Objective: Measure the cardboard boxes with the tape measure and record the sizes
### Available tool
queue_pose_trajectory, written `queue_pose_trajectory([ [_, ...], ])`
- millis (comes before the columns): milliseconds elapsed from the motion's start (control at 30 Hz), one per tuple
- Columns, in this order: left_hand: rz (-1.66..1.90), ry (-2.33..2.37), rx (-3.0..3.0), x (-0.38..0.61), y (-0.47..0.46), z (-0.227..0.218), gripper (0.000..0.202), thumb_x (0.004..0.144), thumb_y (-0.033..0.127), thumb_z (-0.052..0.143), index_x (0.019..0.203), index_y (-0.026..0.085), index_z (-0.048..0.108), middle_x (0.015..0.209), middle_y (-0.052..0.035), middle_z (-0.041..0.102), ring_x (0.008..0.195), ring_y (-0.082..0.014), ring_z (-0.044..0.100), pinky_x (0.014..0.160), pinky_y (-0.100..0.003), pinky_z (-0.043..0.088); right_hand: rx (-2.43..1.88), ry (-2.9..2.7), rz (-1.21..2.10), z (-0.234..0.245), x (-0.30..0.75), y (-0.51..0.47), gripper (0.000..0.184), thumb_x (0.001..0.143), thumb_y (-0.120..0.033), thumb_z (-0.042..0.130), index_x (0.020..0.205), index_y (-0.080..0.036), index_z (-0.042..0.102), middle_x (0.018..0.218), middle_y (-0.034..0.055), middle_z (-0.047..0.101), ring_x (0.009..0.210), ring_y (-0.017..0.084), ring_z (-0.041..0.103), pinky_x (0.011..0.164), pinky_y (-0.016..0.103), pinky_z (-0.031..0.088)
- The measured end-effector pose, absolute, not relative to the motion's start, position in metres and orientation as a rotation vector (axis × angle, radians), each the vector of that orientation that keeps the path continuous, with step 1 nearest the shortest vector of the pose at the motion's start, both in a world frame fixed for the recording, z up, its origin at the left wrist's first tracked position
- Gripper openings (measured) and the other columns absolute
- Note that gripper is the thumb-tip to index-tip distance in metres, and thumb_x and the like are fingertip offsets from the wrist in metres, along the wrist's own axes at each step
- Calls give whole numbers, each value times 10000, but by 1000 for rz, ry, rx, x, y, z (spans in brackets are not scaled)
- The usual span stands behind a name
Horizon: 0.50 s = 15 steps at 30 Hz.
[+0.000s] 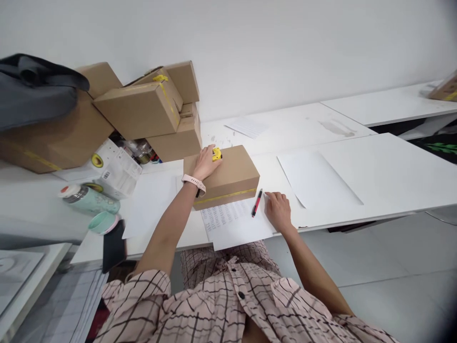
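Note:
My left hand is closed around a small yellow tape measure on top of a closed cardboard box. A strip of yellow tape runs along the front side of that box. My right hand rests on the white table, its fingers loosely curled and nothing visible in them. Just left of it lies a red and black pen on a printed sheet. Part of the sheet is covered by the box, and its near corner hangs over the table edge.
Cardboard boxes are stacked at the back left. Before them stand an avocado-printed carton, a mint bottle, a green cup and a black phone-like slab. White paper lies to the right, another printed sheet behind.

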<state>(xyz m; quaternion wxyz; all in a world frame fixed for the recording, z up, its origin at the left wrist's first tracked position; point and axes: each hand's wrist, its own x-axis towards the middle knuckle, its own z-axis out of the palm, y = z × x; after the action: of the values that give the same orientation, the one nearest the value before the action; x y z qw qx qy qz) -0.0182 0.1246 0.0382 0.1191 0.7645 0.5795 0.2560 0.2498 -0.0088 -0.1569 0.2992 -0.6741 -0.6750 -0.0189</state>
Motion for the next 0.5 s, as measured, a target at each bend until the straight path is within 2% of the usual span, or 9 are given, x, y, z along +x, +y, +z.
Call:
queue_pose_trajectory([
  [67, 863, 1653, 2166, -15, 116, 40, 653, 823, 246, 706, 1420, 144, 459, 1316, -174, 622, 1286, -320, 555, 1105, -494, 416, -1705, -1668, 19, -151, 249, -11, 344, 930, -156, 425, 1164, -198, 673, 1068, 149, 681, 994, 298, 566, 828, 439, 449],
  [133, 969, 1517, 2093, -12, 94, 44, 686, 832, 317, 733, 1434, 168, 439, 1231, -134, 659, 1167, -277, 617, 1043, -454, 452, -1585, -1454, 108, -136, 243, -17, 272, 961, -249, 442, 1088, -215, 679, 1041, 141, 687, 978, 289, 598, 845, 453, 488],
  [200, 954, 1284, 1969, -9, 62, 45, 691, 873, 426, 710, 1450, 185, 415, 1128, -95, 694, 969, -216, 663, 907, -382, 500, -1435, -1226, 311, -114, 233, -25, 230, 976, -372, 497, 1040, -236, 671, 1017, 120, 703, 949, 273, 636, 849, 457, 524],
  [267, 840, 1056, 1819, -6, 30, 43, 730, 898, 519, 677, 1476, 189, 378, 1065, -84, 708, 816, -173, 656, 763, -316, 500, -1239, -1074, 680, -86, 220, -34, 279, 959, -481, 573, 1104, -259, 658, 1050, 99, 729, 972, 260, 677, 863, 451, 553],
  [367, 741, 954, 1807, -5, -5, 37, 788, 877, 553, 707, 1480, 172, 373, 1070, -103, 712, 849, -185, 655, 750, -313, 489, -960, -1020, 1173, -48, 201, -45, 421, 951, -589, 574, 1228, -281, 650, 1120, 90, 744, 1043, 242, 697, 924, 438, 565],
  [500, 725, 997, 1808, -16, -19, 30, 732, 885, 539, 710, 1451, 189, 406, 1085, -94, 712, 856, -185, 652, 790, -334, 495, -898, -1017, 1371, -24, 187, -50, 448, 892, -628, 644, 1161, -272, 679, 997, 68, 742, 899, 209, 694, 856, 393, 575],
])
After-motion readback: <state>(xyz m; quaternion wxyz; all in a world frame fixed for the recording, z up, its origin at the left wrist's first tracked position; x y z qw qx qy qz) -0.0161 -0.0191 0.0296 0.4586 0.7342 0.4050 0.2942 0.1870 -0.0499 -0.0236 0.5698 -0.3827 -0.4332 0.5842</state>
